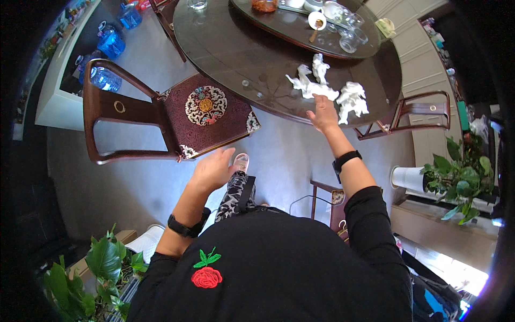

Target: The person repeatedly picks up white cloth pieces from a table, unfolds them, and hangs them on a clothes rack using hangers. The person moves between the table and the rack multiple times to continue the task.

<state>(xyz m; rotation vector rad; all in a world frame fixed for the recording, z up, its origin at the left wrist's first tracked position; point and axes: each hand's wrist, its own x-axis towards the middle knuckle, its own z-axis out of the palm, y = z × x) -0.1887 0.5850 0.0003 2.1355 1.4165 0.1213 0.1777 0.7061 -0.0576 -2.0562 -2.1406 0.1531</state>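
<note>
Several crumpled white tissues or thin cloths lie near the front edge of a round dark table with a glossy top (225,52). My right hand (324,114) reaches over that edge, its fingertips at the lower side of the middle white bundle (316,88); whether they touch it I cannot tell. Another white bundle (353,100) lies just right of the hand, and a smaller one (320,67) behind it. My left hand (214,168) hangs in the air in front of a wooden chair's patterned seat (221,108), fingers partly spread, holding nothing.
A glass turntable (273,34) bears a white cup (317,21), drinking glasses (350,42) and an orange-red dish (264,5). Another chair (426,108) stands at the right. Blue water jugs (110,42) sit at the left; potted plants (462,177) flank me.
</note>
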